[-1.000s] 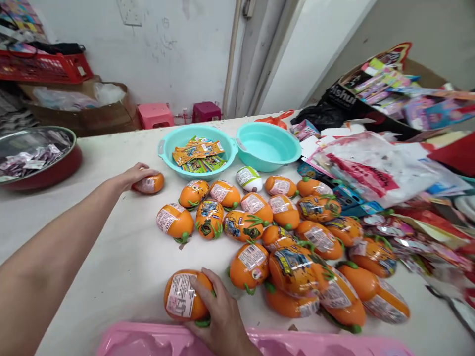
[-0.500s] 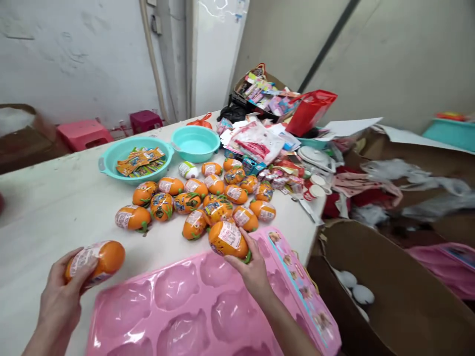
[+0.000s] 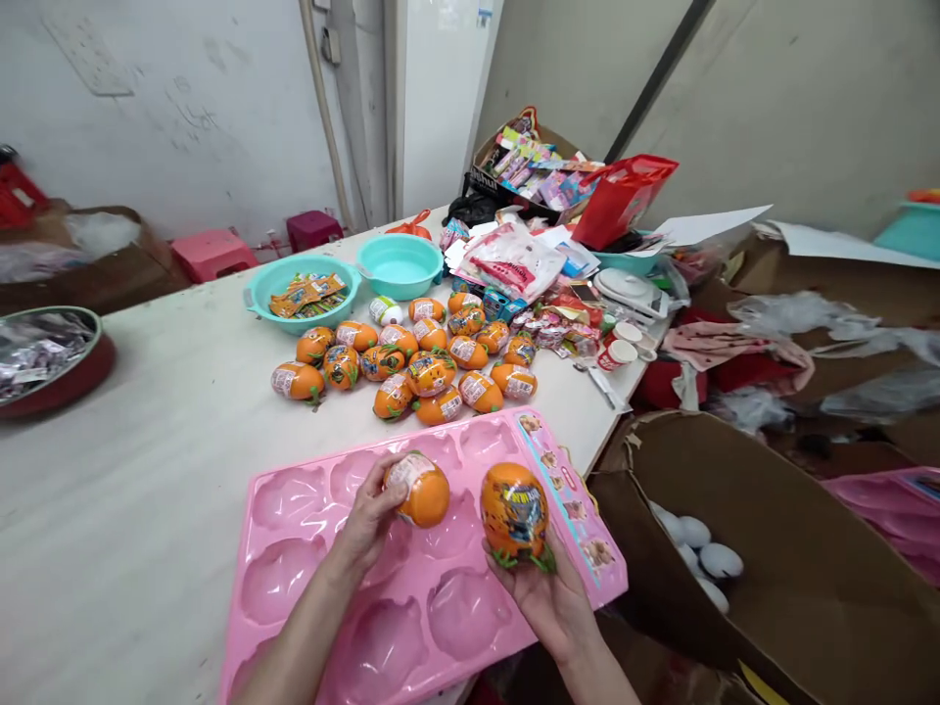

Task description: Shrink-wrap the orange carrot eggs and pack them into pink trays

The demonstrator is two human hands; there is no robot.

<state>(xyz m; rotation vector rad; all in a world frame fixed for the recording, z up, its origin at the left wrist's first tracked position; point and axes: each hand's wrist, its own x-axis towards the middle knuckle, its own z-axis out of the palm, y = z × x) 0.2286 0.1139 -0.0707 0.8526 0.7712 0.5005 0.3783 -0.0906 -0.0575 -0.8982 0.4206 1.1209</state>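
Observation:
Over a pink moulded plastic tray (image 3: 283,578) with rounded hollows, my left hand (image 3: 371,514) grips an orange plastic egg (image 3: 428,497) with a white label. My right hand (image 3: 547,592) cups a second orange egg (image 3: 514,504), its printed side showing and its green leafy end pointing down toward my palm. Both eggs are held above the tray, a short gap between them. Just past the tray's far edge lies a group of similar shrink-wrapped orange eggs (image 3: 430,372), with one green-and-white egg (image 3: 386,310) among them at the back.
Behind the eggs stand two turquoise basins, one (image 3: 334,318) holding orange sachets, the other (image 3: 400,269) beside it. Packets, cups (image 3: 617,354) and a red bag (image 3: 624,201) crowd the table's right side. A cardboard box (image 3: 771,548) with white eggs stands at right; a red bowl (image 3: 88,367) sits left.
My left hand has carried its egg rightward over the tray. My right hand has come nearer with its egg, now turned leaf-end down. The view has swung left.

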